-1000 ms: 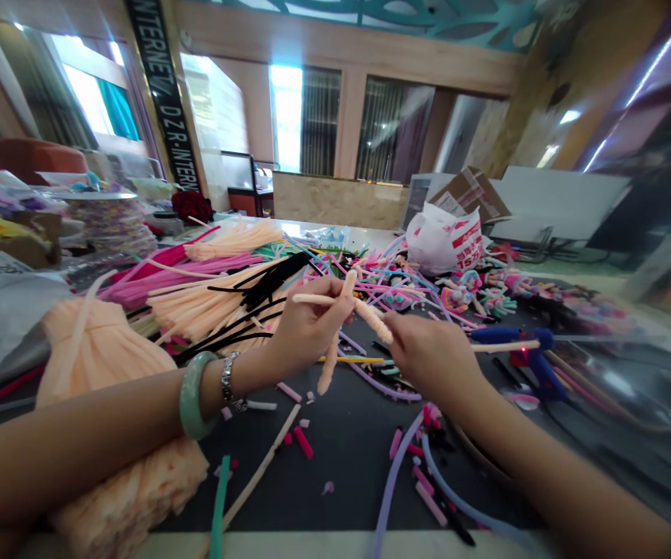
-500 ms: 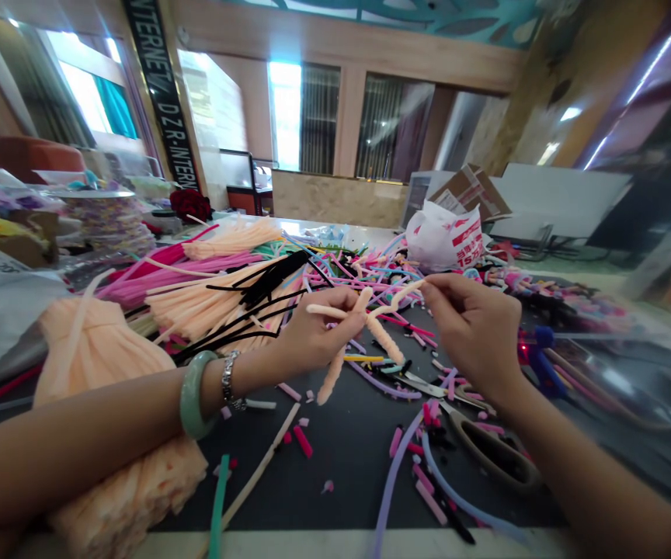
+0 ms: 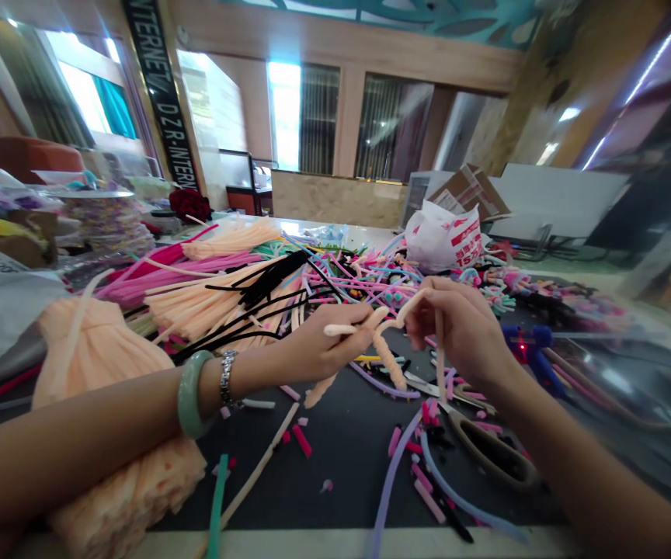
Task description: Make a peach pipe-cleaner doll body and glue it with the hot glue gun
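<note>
Right hand (image 3: 457, 334) shifted closer to left hand (image 3: 324, 349) | both hands' fingers pinching coiled, fuzzy peach pipe cleaner (image 3: 387, 363)

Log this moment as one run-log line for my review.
left hand: holds peach chenille stem | right hand: pinches same stem | nearby: scissors, blue glue gun

right hand (image 3: 457, 334) nearer left hand (image 3: 327, 349), chenille stem (image 3: 439, 357) now dangling beneath

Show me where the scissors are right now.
In the head view, the scissors lie on the dark mat at lower right, just below the right hand and beside the cut pink chenille pieces.
</note>
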`<action>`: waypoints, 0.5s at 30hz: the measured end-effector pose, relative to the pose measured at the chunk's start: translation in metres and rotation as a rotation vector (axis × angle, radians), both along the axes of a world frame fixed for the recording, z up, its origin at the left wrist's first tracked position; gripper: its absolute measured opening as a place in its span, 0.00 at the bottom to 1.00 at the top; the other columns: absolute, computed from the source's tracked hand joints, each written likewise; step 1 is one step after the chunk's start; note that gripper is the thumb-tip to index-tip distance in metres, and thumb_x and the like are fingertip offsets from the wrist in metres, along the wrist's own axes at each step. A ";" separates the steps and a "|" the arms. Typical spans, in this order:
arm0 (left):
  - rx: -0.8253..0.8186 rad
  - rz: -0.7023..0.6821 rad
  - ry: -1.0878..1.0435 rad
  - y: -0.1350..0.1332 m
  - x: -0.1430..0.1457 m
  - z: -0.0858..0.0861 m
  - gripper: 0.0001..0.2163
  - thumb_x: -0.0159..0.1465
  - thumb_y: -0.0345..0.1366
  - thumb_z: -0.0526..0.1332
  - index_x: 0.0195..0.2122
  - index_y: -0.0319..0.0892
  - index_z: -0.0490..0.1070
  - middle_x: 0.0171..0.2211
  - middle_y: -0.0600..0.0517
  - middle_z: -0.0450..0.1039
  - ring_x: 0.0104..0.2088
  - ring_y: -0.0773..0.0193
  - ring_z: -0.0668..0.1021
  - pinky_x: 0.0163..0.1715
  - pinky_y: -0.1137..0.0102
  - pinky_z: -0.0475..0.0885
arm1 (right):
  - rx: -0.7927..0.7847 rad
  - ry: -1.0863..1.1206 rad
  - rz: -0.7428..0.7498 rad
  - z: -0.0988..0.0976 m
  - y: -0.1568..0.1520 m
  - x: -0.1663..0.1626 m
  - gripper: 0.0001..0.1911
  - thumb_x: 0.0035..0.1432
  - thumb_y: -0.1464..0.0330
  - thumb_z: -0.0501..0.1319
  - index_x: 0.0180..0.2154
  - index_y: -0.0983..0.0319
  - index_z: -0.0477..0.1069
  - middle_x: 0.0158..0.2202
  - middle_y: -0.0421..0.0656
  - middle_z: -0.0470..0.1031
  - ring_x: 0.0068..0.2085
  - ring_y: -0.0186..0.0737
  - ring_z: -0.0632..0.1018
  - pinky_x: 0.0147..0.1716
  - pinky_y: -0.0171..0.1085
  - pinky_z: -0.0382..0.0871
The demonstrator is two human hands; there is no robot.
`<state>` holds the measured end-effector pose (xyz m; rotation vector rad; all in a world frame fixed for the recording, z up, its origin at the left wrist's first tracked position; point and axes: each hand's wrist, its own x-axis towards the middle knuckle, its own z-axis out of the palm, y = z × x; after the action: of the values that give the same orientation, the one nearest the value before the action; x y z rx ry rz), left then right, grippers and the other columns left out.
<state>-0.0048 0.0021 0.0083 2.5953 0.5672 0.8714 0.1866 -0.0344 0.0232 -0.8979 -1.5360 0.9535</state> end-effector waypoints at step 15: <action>-0.196 -0.091 -0.014 -0.005 0.000 -0.001 0.11 0.65 0.35 0.50 0.26 0.39 0.61 0.21 0.57 0.57 0.23 0.72 0.60 0.22 0.75 0.55 | 0.002 0.014 0.049 -0.005 0.009 -0.005 0.21 0.49 0.66 0.68 0.24 0.59 0.54 0.16 0.34 0.71 0.18 0.31 0.75 0.19 0.30 0.69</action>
<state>-0.0048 -0.0029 0.0071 2.4155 0.4993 0.7641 0.1819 -0.0257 0.0187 -0.8536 -1.5537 0.9911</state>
